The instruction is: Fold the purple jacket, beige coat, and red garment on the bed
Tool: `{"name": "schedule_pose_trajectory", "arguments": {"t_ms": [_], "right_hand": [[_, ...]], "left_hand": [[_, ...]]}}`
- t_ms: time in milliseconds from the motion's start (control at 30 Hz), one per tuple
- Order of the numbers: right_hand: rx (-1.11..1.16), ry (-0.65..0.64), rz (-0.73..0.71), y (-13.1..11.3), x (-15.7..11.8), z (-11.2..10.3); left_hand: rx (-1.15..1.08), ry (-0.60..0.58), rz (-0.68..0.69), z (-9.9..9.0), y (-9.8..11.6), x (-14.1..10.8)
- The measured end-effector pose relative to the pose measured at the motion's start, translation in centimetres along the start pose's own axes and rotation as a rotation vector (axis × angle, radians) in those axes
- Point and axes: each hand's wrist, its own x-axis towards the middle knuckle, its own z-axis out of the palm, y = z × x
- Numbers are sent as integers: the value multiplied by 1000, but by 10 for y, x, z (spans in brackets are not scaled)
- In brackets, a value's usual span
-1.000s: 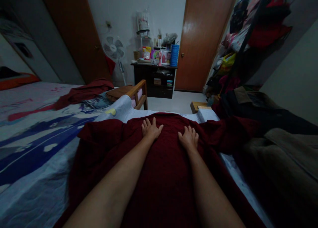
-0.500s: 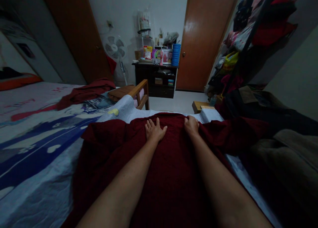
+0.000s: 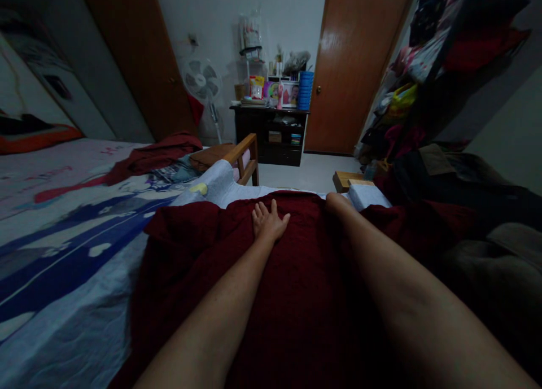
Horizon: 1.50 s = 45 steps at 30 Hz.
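A dark red garment point(image 3: 292, 287), seemingly a shirt with short sleeves spread to both sides, lies laid out in front of me on a light blue-grey cover point(image 3: 224, 177). My left hand point(image 3: 270, 221) rests flat on its upper part, fingers spread. At the garment's far edge, to the right, my right hand point(image 3: 336, 202) bends down over the border. Its fingers are hidden from view, so whether they grip the cloth does not show.
Left is a bed with a blue patterned sheet point(image 3: 97, 236) and a crumpled reddish cloth point(image 3: 156, 154). Dark clothes point(image 3: 478, 180) lie piled right. Beyond are a wooden rail point(image 3: 241, 149), a small wooden stool point(image 3: 345, 180), a fan point(image 3: 203, 79) and a dark cabinet point(image 3: 249, 132).
My right hand has tipped down over the garment's far edge, and its fingers have gone out of sight. My left hand stays flat on the cloth. The view has turned slightly left.
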Motion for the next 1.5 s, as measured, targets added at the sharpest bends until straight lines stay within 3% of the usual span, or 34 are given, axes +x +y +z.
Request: {"name": "schedule_pose_trajectory", "arguments": {"t_ms": [100,267,400,500,633,800,933,1067,1200,1367,1500], "right_hand": [[-15,84,-20,0,-5,-1],[13,392,20,-1,-18,21],[45,476,116,-9,-28,34],[70,545,73,-20,-41,37],[117,380,-75,-37,-60,51],[106,193,-114,-39,-66,73],[99,167,-132,-26,-64,75],[64,128,-96,-13,-65,63],[-40,-48,-79,1,-60,21],[-148,83,18,45,-55,-37],[-239,19,79,86,-55,-51]], "left_hand": [[-11,0,2,-1,0,-1],[-33,35,32,2,0,-1],[-31,39,34,3,0,-2],[-16,120,37,0,1,-4],[-27,225,139,-5,2,-9],[-22,86,165,-1,1,-6],[7,-6,155,5,0,-2],[10,-70,161,5,-1,1],[1,-86,167,4,-1,1],[-24,-83,165,4,-1,2],[-35,-79,164,5,0,2]]}}
